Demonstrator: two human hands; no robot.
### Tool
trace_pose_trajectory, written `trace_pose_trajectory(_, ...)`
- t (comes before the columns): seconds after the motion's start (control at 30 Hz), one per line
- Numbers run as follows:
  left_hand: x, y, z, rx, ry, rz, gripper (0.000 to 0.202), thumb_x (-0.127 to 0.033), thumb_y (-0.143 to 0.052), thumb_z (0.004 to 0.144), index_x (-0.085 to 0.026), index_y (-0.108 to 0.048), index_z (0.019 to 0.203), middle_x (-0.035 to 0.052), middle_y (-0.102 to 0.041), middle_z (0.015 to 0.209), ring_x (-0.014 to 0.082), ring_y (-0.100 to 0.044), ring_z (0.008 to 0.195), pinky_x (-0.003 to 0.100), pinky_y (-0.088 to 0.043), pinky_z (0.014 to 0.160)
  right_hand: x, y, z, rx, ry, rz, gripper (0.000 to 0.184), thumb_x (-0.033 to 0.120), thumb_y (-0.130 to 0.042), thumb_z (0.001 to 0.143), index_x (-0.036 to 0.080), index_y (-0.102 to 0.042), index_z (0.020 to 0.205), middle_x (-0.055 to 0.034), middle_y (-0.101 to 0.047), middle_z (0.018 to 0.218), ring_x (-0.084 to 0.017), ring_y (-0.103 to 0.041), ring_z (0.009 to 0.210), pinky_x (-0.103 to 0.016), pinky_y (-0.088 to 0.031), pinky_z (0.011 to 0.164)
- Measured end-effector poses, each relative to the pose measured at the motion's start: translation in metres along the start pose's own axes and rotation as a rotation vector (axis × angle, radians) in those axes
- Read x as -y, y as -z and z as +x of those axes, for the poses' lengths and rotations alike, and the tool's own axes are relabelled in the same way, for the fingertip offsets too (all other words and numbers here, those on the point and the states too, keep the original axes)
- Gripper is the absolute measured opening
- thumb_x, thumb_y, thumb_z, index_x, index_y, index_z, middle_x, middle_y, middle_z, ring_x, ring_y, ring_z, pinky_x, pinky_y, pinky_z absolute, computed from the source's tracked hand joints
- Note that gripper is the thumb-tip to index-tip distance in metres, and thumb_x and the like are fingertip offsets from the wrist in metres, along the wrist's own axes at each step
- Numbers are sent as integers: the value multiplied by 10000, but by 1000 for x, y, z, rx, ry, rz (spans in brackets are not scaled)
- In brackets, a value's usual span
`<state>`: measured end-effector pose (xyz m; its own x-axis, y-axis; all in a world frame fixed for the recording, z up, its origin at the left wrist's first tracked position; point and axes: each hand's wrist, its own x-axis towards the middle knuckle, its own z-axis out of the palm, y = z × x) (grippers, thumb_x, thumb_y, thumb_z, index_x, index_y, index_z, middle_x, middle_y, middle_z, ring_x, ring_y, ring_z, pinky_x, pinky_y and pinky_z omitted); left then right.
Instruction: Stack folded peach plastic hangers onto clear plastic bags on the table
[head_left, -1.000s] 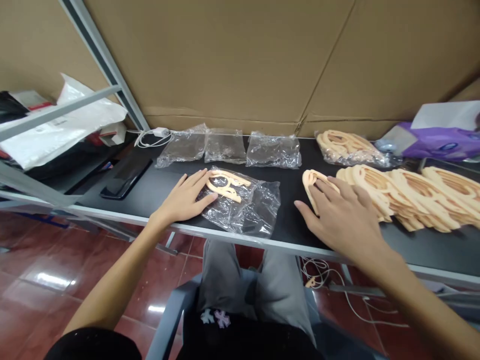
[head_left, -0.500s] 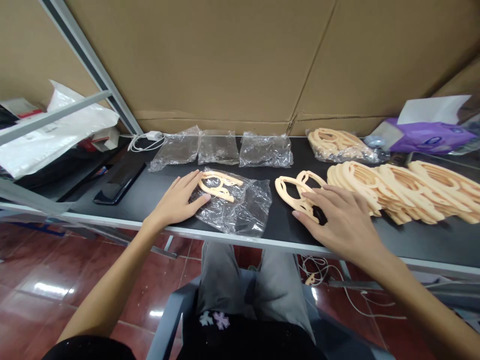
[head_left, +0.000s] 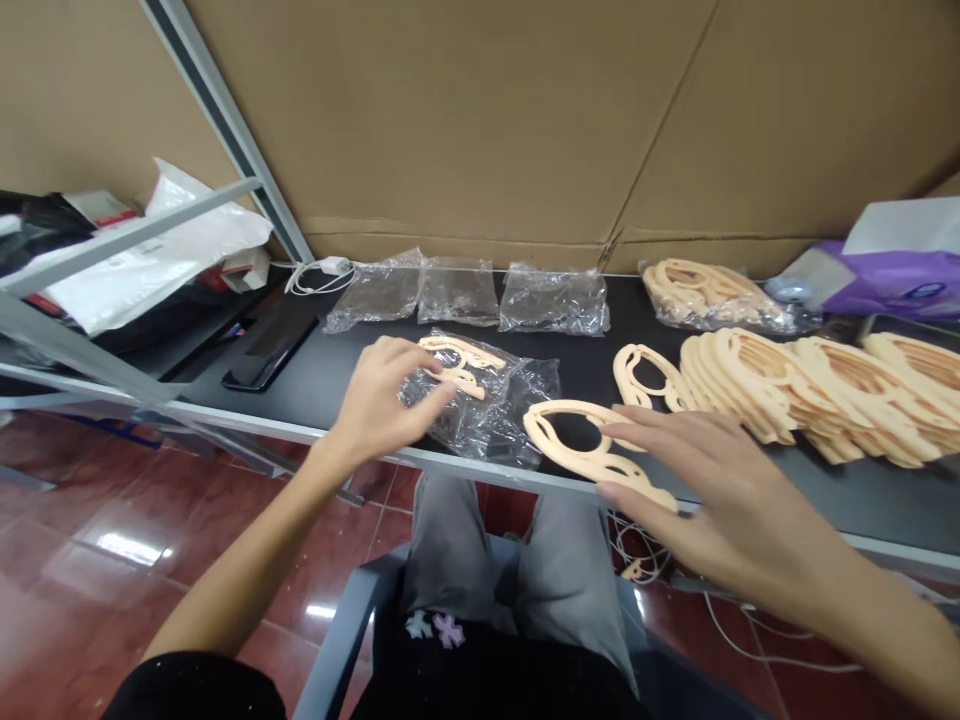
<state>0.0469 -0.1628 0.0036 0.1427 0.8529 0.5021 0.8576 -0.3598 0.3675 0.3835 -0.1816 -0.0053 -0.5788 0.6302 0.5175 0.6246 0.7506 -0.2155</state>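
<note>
Head view: I set my clock face over the crinkled clear bag (head_left: 534,395) at the front of the black table (head_left: 330,385), twelve pointing to the cardboard wall (head_left: 465,130). Inside or under its film, I can't tell which, lies a bagged frame (head_left: 484,354), pale and slotted. At nine o'clock the left hand (head_left: 390,395) has thumb and forefinger parted over the bag's edge; whether they pinch film or frame I can't make out. At four o'clock the right hand (head_left: 712,475) pinches a held frame (head_left: 581,462) of the same kind between thumb and fingers, its curved end toward the bag. At three sits a loose frame (head_left: 623,370), with the fanned stack (head_left: 847,390) farther out the same way. Three flat bags (head_left: 555,300) run from between ten and eleven to one; a filled bag (head_left: 697,290) lies at about two.

I judge the held frame light and stiff, probably smooth plastic, so a modest pinch across its bar should do; its thin arms look like the weak spots, and I'd keep pressure off them. The film I expect to be limp, slick and clingy, best taken by one edge with the fingertips.
</note>
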Motion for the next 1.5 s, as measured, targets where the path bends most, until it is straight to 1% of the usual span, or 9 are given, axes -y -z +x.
trace_pose_trajectory(0.1,-36,-6,-4,181,-86,93,323,-542,-747,816,-225,-706,867,54,-754,994,282,-652,1029,476,-482,979,11,-11,10,22,54,-25,361,383,-566,977,227,-632,1297,-117,-731,1266,-305,-703,1098,-495,-530,940)
trace_pose_trajectory(0.2,-50,-16,-10,256,-73,136,232,-446,-765,815,-220,-714,800,45,-768,925,284,-669,980,470,-493,935,16,-21,15,36,78,-50,302,342,-566,980,194,-623,1237,-137,-720,1265,-305,-697,1062,-487,-524,918)
trace_pose_trajectory(0.47,-48,-26,-33,12,-21,175,244,-191,-534,952,-218,-714,790,33,-758,815,211,-673,789,384,-518,758,23,-35,12,9,110,42,200,300,-599,978,182,-598,1139,-141,-713,1245,-278,-681,1031,-441,-515,911)
trace_pose_trajectory(0.67,-47,-13,-34,93,-43,314,196,-311,-671,871,-208,-724,1029,75,-759,1026,292,-671,963,472,-518,869,27,-37,16,25,128,28,202,306,-592,982,166,-609,1126,-150,-714,1241,-279,-677,1012,-444,-515,897)
trace_pose_trajectory(0.83,-46,-4,-37,182,-57,396,143,-231,-695,796,-202,-715,934,68,-744,951,295,-658,951,444,-515,807,25,-38,14,49,126,9,196,303,-582,994,175,-603,1142,-140,-700,1265,-272,-665,1026,-438,-497,912)
trace_pose_trajectory(0.9,-45,-6,-38,137,-93,393,37,-199,-674,817,-210,-708,822,39,-737,841,256,-658,843,403,-508,738,25,-37,13,58,131,-12,209,314,-575,1001,175,-600,1155,-139,-700,1258,-275,-661,1017,-443,-491,910)
trace_pose_trajectory(1.0,-43,-12,-40,-35,-148,330,160,-144,-628,858,-208,-689,725,8,-724,744,196,-637,711,345,-506,665,24,-35,14,60,130,-12,186,306,-574,1003,174,-607,1130,-137,-703,1235,-273,-657,995,-437,-486,899)
trace_pose_trajectory(1.2,-42,-20,-39,-358,-208,164,120,-79,-633,883,-164,-690,819,30,-742,781,159,-680,700,281,-543,669,31,-32,20,-5,120,20,157,286,-579,1000,154,-643,1057,-145,-709,1191,-272,-647,977,-412,-474,849)
trace_pose_trajectory(1.5,-66,-38,-52,-436,-121,5,86,-100,-647,920,-155,-691,869,53,-745,815,155,-705,734,271,-578,719,53,-46,48,103,12,15,276,335,-470,1046,161,-681,1012,-104,-716,1059,-256,-623,954,-425,-433,885)
